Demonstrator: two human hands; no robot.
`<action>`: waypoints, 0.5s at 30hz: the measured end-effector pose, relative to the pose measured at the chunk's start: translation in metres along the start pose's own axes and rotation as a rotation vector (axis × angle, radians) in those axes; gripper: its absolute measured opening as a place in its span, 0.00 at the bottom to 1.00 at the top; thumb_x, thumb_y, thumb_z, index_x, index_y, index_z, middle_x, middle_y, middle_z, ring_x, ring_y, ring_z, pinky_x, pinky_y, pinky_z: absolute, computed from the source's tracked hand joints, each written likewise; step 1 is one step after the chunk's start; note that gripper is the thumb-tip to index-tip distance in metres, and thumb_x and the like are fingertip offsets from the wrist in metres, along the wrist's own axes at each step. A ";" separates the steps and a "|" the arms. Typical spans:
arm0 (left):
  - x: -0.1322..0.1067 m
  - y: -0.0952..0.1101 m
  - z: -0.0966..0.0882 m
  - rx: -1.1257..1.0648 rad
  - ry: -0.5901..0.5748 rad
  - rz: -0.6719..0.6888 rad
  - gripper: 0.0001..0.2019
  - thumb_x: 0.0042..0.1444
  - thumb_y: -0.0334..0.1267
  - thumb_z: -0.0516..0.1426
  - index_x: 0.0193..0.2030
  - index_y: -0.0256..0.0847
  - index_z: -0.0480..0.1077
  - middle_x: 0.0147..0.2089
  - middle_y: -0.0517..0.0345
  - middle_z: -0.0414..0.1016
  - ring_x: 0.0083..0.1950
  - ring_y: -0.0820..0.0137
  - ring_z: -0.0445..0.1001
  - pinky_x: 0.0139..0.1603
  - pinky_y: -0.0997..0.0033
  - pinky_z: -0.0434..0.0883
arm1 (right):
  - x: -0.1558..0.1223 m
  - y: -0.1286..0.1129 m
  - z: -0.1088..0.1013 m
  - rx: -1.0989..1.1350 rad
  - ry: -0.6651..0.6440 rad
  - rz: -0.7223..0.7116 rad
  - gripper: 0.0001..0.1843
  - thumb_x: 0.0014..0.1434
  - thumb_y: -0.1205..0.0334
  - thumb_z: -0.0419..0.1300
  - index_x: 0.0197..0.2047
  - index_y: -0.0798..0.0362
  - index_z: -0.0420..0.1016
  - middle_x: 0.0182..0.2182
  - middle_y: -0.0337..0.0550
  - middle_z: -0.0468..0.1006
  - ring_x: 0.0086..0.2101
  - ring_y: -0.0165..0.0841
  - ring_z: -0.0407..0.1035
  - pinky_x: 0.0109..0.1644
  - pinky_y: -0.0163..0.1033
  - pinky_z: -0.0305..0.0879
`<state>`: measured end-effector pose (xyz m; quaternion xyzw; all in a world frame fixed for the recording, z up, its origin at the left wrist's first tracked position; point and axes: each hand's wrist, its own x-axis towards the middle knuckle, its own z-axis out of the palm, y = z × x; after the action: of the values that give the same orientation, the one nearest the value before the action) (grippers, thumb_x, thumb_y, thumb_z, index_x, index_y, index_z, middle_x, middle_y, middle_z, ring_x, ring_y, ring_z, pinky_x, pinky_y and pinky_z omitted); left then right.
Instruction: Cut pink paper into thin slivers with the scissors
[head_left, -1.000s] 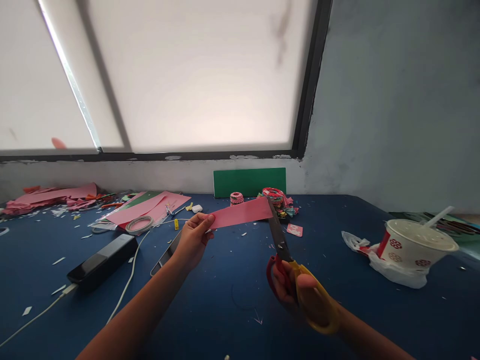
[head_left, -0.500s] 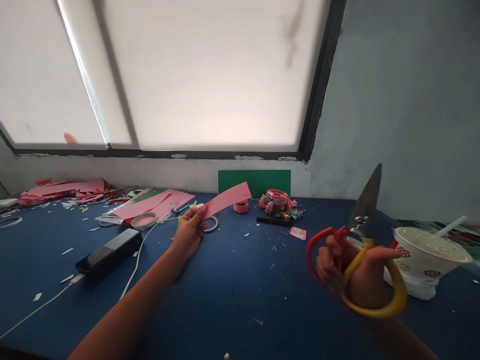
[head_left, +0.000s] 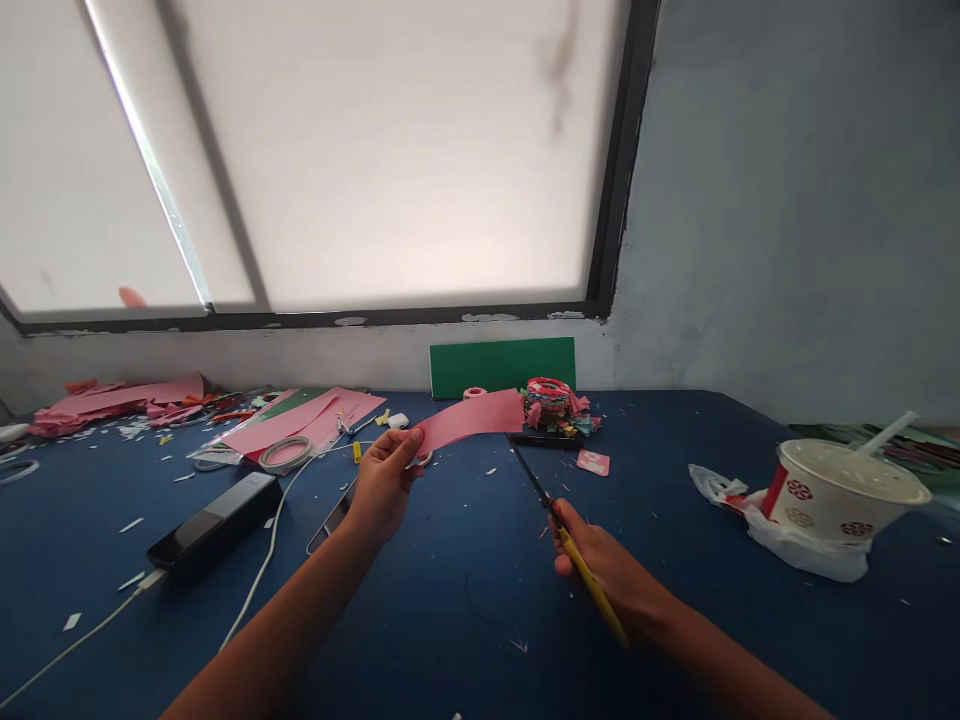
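Observation:
My left hand (head_left: 383,482) pinches one end of a pink paper strip (head_left: 471,417) and holds it up over the blue table (head_left: 465,590). My right hand (head_left: 609,574) is closed round the yellow and red handles of a pair of scissors (head_left: 553,515). The dark blades point up and left, with their tip just below the strip's right end. I cannot tell whether the blades touch the paper.
A black power bank (head_left: 214,525) with a white cable lies at the left. Tape rolls (head_left: 282,453), pink and green sheets (head_left: 300,415) and paper scraps lie behind. A green card (head_left: 501,365) leans on the wall. A white lidded cup (head_left: 840,490) stands on a bag at the right.
My right hand swung the scissors out to the right with the blades up, then brought them back low under the strip's right end. My left hand kept hold of the strip.

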<state>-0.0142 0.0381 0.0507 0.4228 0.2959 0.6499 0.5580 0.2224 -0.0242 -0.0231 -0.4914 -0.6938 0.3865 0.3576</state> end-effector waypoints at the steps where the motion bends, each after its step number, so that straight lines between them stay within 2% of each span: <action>1: 0.000 0.000 0.000 0.005 0.007 0.014 0.12 0.39 0.37 0.66 0.24 0.37 0.67 0.21 0.67 0.67 0.21 0.82 0.66 0.17 0.87 0.65 | 0.001 0.003 0.001 0.021 -0.001 0.003 0.25 0.59 0.38 0.36 0.32 0.50 0.59 0.20 0.36 0.65 0.19 0.29 0.55 0.22 0.33 0.52; 6: -0.003 0.001 0.001 0.056 0.022 0.061 0.12 0.39 0.39 0.66 0.24 0.37 0.67 0.21 0.67 0.68 0.20 0.82 0.65 0.18 0.86 0.65 | 0.001 0.004 0.001 0.104 -0.013 -0.006 0.26 0.57 0.36 0.36 0.33 0.50 0.59 0.21 0.34 0.60 0.19 0.27 0.51 0.22 0.32 0.49; 11: -0.005 0.001 0.003 0.088 0.017 0.108 0.11 0.39 0.39 0.66 0.24 0.38 0.68 0.20 0.67 0.68 0.20 0.81 0.64 0.18 0.84 0.64 | -0.002 -0.005 -0.001 0.042 -0.040 -0.079 0.30 0.50 0.29 0.42 0.34 0.50 0.57 0.23 0.33 0.60 0.20 0.26 0.51 0.22 0.32 0.49; 15: -0.007 0.001 0.005 0.134 0.029 0.152 0.11 0.38 0.39 0.66 0.23 0.38 0.69 0.19 0.68 0.67 0.18 0.82 0.63 0.18 0.84 0.64 | -0.002 -0.005 -0.002 0.028 -0.017 -0.107 0.33 0.47 0.26 0.40 0.34 0.51 0.56 0.24 0.34 0.59 0.22 0.27 0.51 0.24 0.33 0.50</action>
<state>-0.0104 0.0309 0.0526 0.4708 0.3138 0.6753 0.4730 0.2227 -0.0271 -0.0181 -0.4452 -0.7168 0.3806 0.3784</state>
